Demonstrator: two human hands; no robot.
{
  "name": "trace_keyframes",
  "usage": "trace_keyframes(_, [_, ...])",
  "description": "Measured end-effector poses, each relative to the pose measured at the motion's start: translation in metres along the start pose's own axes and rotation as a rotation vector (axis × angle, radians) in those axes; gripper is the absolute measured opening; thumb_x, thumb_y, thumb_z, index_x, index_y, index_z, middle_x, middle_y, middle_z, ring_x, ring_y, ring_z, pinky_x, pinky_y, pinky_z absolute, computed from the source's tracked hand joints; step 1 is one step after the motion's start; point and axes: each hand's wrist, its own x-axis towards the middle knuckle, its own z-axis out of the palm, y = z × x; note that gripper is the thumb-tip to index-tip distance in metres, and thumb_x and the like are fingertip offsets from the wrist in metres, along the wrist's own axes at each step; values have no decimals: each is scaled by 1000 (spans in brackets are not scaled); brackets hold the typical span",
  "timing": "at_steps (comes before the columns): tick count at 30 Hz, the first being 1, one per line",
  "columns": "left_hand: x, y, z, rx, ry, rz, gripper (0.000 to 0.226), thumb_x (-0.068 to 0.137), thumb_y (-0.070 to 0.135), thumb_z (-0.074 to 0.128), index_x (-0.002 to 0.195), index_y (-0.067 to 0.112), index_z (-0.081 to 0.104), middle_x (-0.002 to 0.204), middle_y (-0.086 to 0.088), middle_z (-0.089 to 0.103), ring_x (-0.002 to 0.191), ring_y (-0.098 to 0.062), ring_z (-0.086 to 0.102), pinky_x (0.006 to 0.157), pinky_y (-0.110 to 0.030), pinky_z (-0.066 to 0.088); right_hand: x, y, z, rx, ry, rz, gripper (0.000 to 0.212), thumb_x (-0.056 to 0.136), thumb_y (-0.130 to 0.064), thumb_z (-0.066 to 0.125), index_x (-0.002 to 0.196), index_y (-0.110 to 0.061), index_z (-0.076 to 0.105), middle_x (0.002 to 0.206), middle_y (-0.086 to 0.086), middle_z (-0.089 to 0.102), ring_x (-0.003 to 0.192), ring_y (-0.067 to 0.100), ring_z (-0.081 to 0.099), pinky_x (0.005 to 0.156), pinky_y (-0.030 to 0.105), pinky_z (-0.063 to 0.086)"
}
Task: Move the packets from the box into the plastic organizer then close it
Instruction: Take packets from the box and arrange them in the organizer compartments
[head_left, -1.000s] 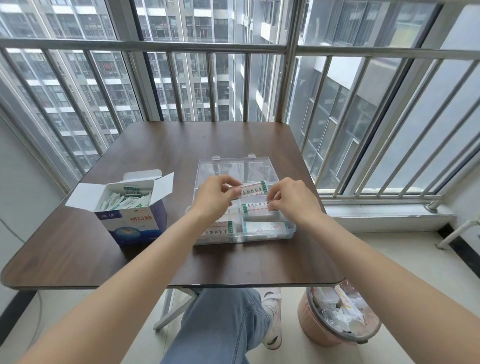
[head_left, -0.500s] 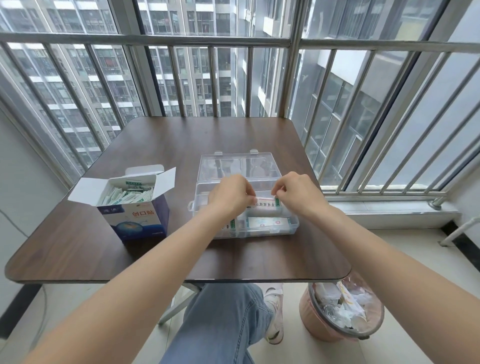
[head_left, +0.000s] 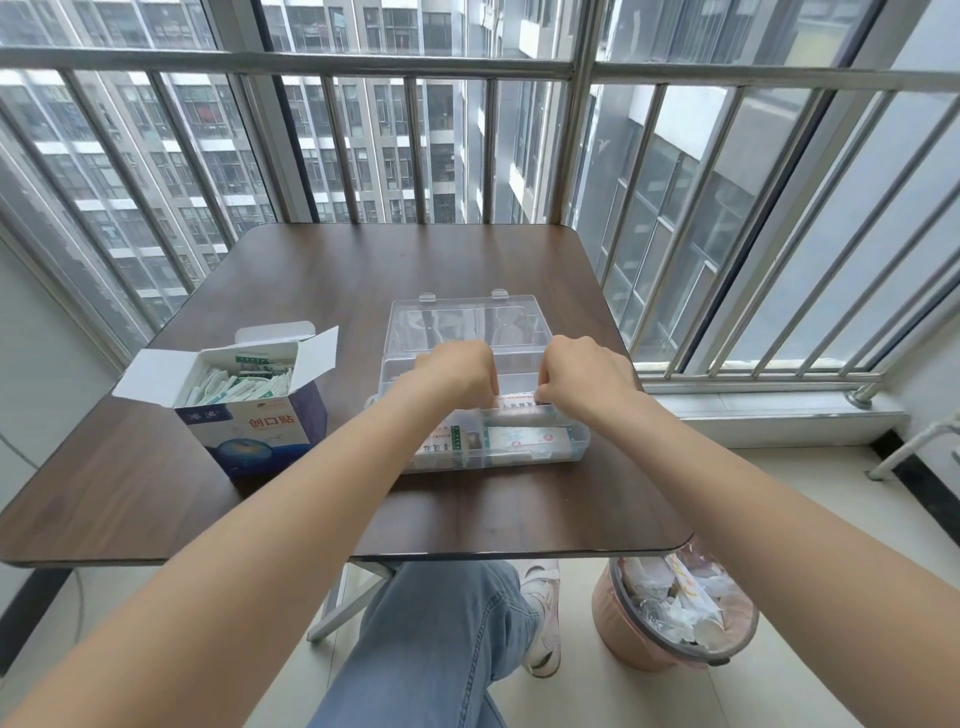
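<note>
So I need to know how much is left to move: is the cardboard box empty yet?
Not empty. The box stands open on the table, packets filling its top.

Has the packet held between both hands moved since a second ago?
Yes. The packet has gone down from above the organizer into its middle compartment, with the left hand and right hand pinching its ends.

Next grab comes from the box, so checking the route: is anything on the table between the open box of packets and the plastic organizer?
Nothing visible. The box stands open on the table beside the organizer, with bare tabletop between them. The organizer's lid lies folded back on the far side, off that path.
</note>
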Motion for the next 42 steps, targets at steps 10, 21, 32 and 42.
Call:
trace_keyframes(10, [0,2,1,34,50,-42,27,86,24,68,110,13,64,107,-5,65,104,-26,57,85,-37,41,-1,-5,-4,-60,-36,-15,20,87,-10,59,107,-14,62,104,8,65,98,27,61,70,28,37])
trace_keyframes(21, [-10,-1,-2,-29,99,-23,23,86,24,67,104,9,66,107,-8,67,101,-28,59,86,-38,49,-8,0,-14,57,-47,21,11,86,-17,59,95,-11,61,81,5,57,90,28,63,70,30,43])
trace_keyframes(32, [-104,-48,-32,-328,648,289,17,91,17,56,105,15,65,90,4,52,77,-12,51,80,-25,43,-49,-33,-23,398,313,-306,36,89,-13,55,125,-16,57,119,5,56,97,15,57,87,18,36])
trace_keyframes(42, [-130,-169,-62,138,167,7,95,77,33,71,151,15,13,156,-7,17,141,-25,17,113,-31,17,-55,-151,-28,276,210,-597,31,96,-17,49,125,-10,59,131,5,57,121,19,50,104,28,34])
